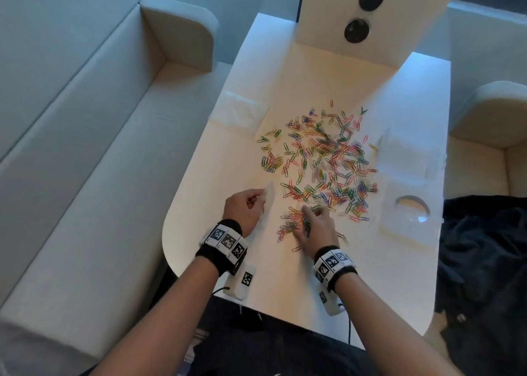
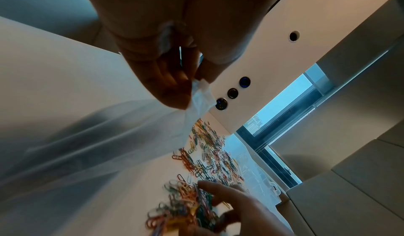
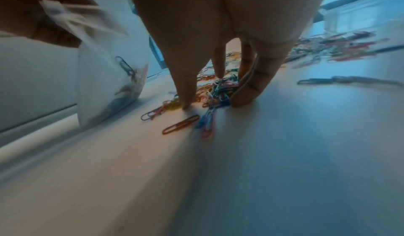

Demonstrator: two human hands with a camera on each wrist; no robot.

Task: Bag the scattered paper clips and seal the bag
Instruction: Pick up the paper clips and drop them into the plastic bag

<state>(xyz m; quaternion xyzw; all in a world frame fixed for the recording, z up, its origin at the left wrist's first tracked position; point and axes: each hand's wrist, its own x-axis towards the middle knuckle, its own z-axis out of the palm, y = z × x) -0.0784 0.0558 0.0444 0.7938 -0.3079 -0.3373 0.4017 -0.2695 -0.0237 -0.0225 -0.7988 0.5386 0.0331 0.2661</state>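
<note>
Many coloured paper clips (image 1: 325, 159) lie scattered over the middle of the white table (image 1: 279, 73). My left hand (image 1: 258, 203) pinches the top edge of a small clear plastic bag (image 1: 268, 199) near the table's left front. The pinch shows close up in the left wrist view (image 2: 192, 82). The bag (image 3: 104, 77) hangs down to the table with a few clips inside. My right hand (image 1: 306, 218) is down on the nearest clump of clips (image 3: 220, 91). Its thumb and fingers (image 3: 247, 94) are curled round the clump on the tabletop. A loose orange clip (image 3: 181, 124) lies just in front.
More clear bags lie flat at the left (image 1: 242, 113) and right (image 1: 410, 153) of the pile. A clear plastic pack (image 1: 407, 218) sits at the right front. A white panel with round sockets (image 1: 356, 16) stands at the back. Sofas flank the table, and dark cloth (image 1: 484, 261) lies at the right.
</note>
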